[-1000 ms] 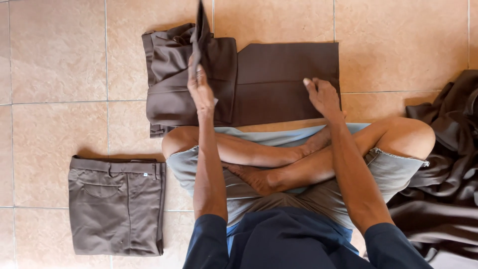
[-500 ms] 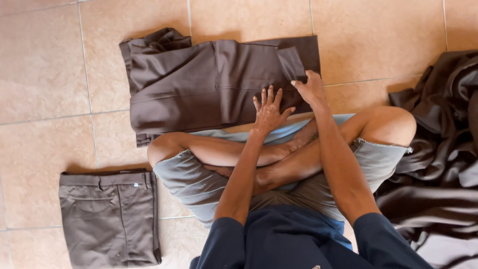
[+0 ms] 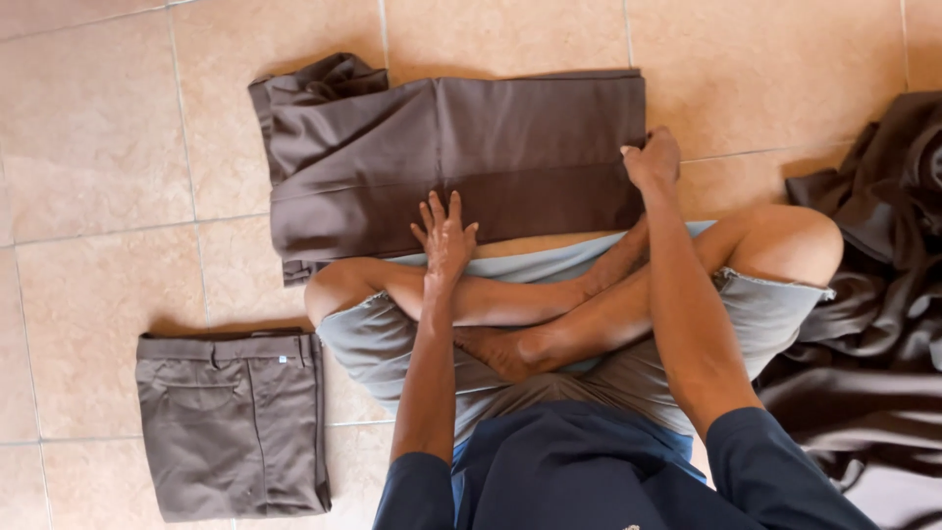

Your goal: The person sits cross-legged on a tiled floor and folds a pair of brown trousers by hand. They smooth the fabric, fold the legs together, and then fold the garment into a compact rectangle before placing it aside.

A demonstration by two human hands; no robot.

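Observation:
Dark brown trousers point(image 3: 442, 157) lie folded lengthwise on the tiled floor in front of my crossed legs. My left hand point(image 3: 444, 236) rests flat on their near edge, fingers spread. At the right end of the cloth, my right hand point(image 3: 653, 159) is closed on the fabric's edge. I sit cross-legged in grey shorts and a dark blue top.
A neatly folded grey-brown pair of trousers point(image 3: 234, 422) lies on the floor at my left. A heap of dark brown garments point(image 3: 873, 314) is piled on my right, beside my knee. Beige floor tiles point(image 3: 88, 177) surround everything.
My left hand laid the raised fold down and slid back to the near edge, pressing flat. My right hand moved to the trousers' right end and closed on it.

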